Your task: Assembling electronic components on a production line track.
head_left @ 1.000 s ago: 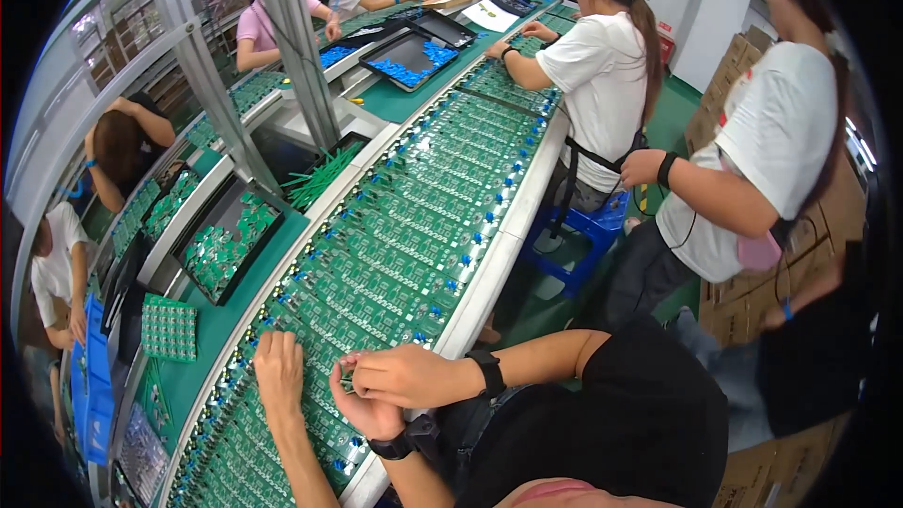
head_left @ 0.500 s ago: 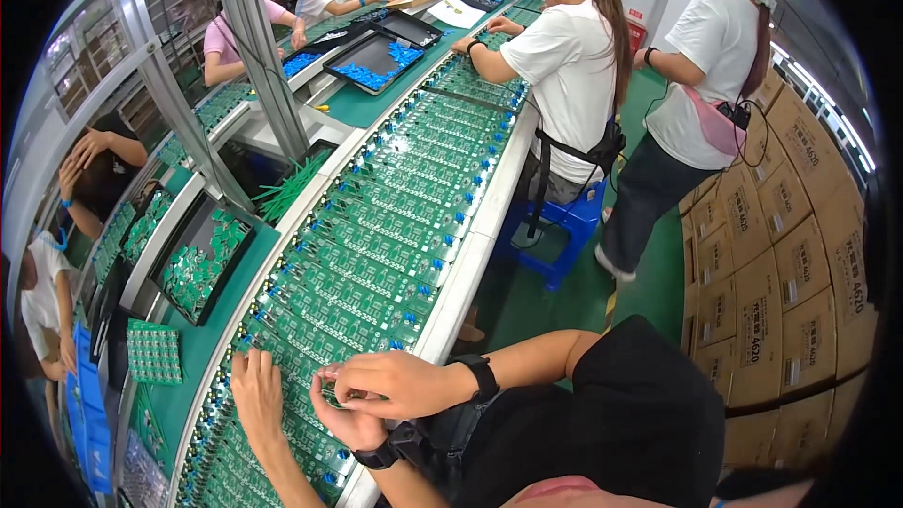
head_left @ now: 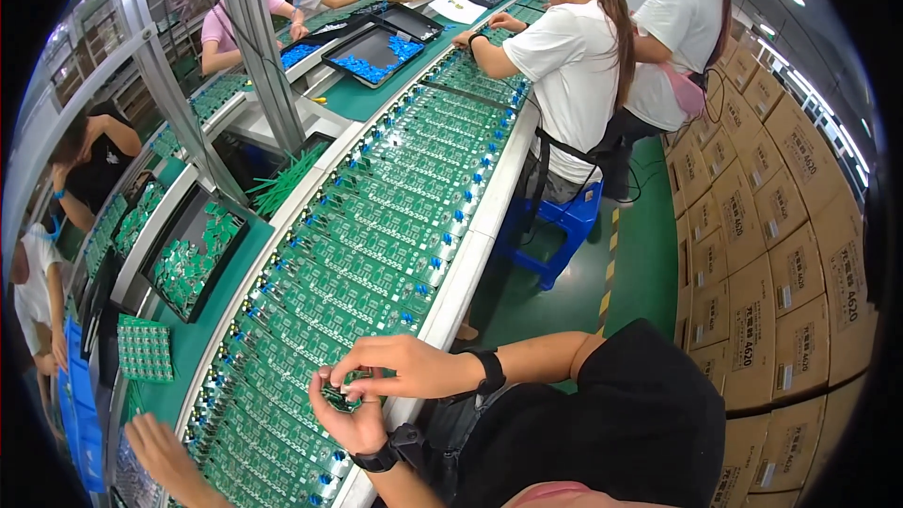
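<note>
While the left hand lies palm up with fingers curled, the right hand bends over it, thumb and fingertips meeting at the same spot. Left grip: closed about a few small dark parts, their kind too small to tell. Right grip: bent into a pinch; whether it grasps one of the parts, one cannot tell. Place of the small dark parts: in the cup of the left hand, above the right side of the row below.

Green boards: one long row, laid side by side on a bench with white rails. Blue pieces dot the right edge of the row; dark, blue and yellow bits crowd its left edge.

Co-worker's hand: at lower left, well apart from the other two.

Left of the row: a square board panel; a black tray of green and white pieces; a bundle of green sticks; a blue bin, tilted. Farther along: a second black tray, holding blue pieces.

Beyond the right rail: a person in a white shirt and dark cap, on a blue stool; brown cartons, stacked in a wall.
</note>
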The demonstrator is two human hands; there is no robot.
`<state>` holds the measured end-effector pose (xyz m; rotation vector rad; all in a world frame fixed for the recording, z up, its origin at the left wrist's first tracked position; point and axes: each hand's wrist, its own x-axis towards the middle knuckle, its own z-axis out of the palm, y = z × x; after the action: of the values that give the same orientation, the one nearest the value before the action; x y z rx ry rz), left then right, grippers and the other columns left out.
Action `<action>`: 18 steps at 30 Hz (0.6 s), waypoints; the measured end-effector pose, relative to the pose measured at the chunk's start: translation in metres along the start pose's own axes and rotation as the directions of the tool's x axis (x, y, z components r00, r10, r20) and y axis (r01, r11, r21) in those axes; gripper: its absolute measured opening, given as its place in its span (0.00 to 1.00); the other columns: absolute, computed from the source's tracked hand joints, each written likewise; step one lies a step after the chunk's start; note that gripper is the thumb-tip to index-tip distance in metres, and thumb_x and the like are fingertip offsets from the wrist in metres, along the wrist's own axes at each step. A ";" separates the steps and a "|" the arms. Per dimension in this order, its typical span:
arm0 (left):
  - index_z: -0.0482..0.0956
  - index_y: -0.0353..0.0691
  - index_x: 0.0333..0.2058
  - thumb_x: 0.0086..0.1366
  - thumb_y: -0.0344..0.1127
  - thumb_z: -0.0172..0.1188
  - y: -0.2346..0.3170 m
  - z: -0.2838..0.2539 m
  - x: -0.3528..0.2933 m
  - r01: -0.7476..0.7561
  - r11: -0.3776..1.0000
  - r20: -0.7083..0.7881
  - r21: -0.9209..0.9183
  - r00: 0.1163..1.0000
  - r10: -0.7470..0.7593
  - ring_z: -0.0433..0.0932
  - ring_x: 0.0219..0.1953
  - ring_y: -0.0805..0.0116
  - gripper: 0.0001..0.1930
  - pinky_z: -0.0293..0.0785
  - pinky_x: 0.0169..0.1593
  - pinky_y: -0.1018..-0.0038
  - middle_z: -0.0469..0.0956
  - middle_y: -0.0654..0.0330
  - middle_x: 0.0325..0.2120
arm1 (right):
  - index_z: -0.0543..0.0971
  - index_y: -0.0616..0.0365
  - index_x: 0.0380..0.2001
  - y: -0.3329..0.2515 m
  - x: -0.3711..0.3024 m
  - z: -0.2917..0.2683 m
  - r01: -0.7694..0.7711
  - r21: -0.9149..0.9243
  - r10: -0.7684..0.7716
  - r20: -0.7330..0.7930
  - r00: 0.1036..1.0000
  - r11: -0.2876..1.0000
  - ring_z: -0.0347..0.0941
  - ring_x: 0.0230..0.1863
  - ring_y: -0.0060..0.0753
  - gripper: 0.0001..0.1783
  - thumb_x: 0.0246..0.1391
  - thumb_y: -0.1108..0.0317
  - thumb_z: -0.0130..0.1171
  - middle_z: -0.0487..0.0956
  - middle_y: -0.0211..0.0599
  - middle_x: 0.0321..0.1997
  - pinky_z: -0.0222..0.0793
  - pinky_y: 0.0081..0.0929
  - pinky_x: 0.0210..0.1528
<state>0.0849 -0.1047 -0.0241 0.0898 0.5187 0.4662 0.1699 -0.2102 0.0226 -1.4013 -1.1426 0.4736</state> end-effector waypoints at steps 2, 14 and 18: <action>0.69 0.43 0.30 0.60 0.37 0.52 0.001 -0.002 0.002 0.010 1.000 0.008 0.001 1.000 -0.010 0.62 0.21 0.80 0.06 0.68 0.31 0.76 0.65 0.70 0.21 | 0.74 0.57 0.42 0.004 -0.001 0.000 -0.042 0.031 0.042 -0.016 0.999 0.999 0.73 0.37 0.31 0.13 0.51 0.72 0.53 0.71 0.35 0.36 0.69 0.25 0.39; 0.68 0.39 0.42 0.64 0.39 0.50 -0.001 -0.010 0.002 0.013 0.993 0.182 0.114 0.983 -0.034 0.60 0.19 0.83 0.12 0.58 0.20 0.88 0.65 0.68 0.21 | 0.72 0.58 0.44 0.003 0.007 0.004 -0.061 0.086 0.068 -0.080 0.994 0.994 0.73 0.31 0.22 0.14 0.52 0.74 0.53 0.70 0.33 0.34 0.71 0.18 0.35; 0.68 0.37 0.44 0.63 0.40 0.51 -0.005 -0.007 -0.001 -0.075 0.965 0.181 0.251 0.983 0.029 0.61 0.20 0.82 0.15 0.58 0.21 0.86 0.67 0.67 0.22 | 0.72 0.62 0.42 0.009 0.008 0.002 -0.259 0.296 0.269 0.007 0.963 0.919 0.73 0.33 0.21 0.12 0.52 0.73 0.53 0.73 0.34 0.33 0.72 0.18 0.34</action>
<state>0.0828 -0.1098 -0.0309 0.3919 0.4011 0.4355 0.1748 -0.2004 0.0170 -1.2978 -0.8166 0.7781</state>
